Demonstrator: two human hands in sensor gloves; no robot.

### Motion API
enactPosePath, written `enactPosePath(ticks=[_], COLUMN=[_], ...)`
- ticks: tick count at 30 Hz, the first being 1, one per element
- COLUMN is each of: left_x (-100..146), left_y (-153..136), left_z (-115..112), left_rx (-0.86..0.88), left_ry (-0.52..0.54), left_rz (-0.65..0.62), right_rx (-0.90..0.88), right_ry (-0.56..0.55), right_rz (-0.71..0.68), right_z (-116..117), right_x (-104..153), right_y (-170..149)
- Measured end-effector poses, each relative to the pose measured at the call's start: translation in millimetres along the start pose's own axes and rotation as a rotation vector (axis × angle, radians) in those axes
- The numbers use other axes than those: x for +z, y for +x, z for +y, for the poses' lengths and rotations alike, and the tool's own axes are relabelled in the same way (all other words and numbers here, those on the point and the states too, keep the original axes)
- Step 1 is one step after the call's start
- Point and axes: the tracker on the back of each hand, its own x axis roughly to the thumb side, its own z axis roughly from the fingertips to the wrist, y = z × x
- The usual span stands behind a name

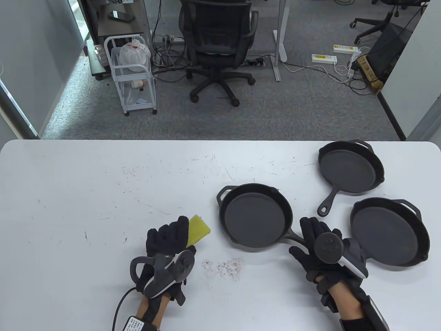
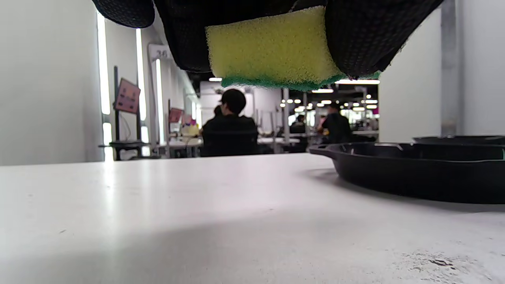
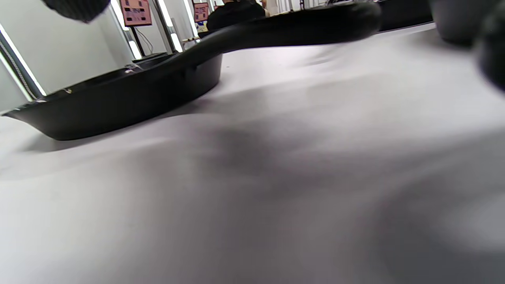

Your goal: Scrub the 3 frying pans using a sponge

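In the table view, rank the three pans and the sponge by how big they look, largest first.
1. Near-right pan, partly hidden by the right hand, and the middle pan: too alike to rank.
2. Far pan: looks smaller, but it lies farther from the camera.
3. Sponge, held by the left hand: clearly smallest.

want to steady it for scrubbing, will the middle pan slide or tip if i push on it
The middle pan looks like thick cast iron, so probably heavy and stiff. Its base sits flat on the table, so tipping seems unlikely. The tabletop looks smooth, so it may slide unless the handle is held.
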Motion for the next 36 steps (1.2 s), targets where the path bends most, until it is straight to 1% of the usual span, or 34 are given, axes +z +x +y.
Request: enactPosePath(ticks=[4,6,8,10,13,15,17,18,19,20,22,24,27,30,34,36], left_x=[-1,-1,0,0,1,2,2,2,2,2,2,3,4,6,7,9], left_y=[-8,-9,-9,-9,-10,-12,-14,-15,-15,-15,-15,-15,-16,-16,-16,-15], left_z=[-5,-5,-5,-5,-5,-5,-6,-6,-6,-6,-6,-5,-3,1,4,6], left_rx=[0.005,0.014,0.016,0.013,0.018,0.029,0.037,0.037,0.038,0.039,0.039,0.04,0.063,0.037,0.074,0.067], left_ry=[-0.02,-0.02,-0.016,-0.017,-0.02,-0.022,-0.026,-0.025,-0.026,-0.026,-0.026,-0.022,-0.014,0.002,0.011,0.019], left_rz=[0.03,0.036,0.041,0.035,0.037,0.043,0.052,0.054,0.054,0.055,0.052,0.048,0.045,0.06,0.057,0.046], right_rx=[0.047,0.1,0.177,0.278,0.28,0.205,0.099,0.04,0.044,0.084,0.16,0.196,0.176,0.134,0.161,0.181], right_ry=[0.084,0.073,0.082,0.113,0.137,0.161,0.123,0.081,0.071,0.046,-0.039,-0.08,-0.098,-0.075,-0.062,-0.063], right_rz=[0.041,0.061,0.079,0.122,0.117,0.118,0.114,0.119,0.129,0.167,0.204,0.206,0.162,0.071,-0.09,-0.138], right_z=[3,2,2,1,-3,-7,-14,-19,-22,-26,-32,-35,-37,-33,-23,-18], right_x=[-12,-14,-19,-27,-35,-41,-43,-45,-46,-47,-47,-46,-40,-31,-13,-5], right_y=[2,7,14,18,19,17,14,13,14,15,18,18,17,21,43,55])
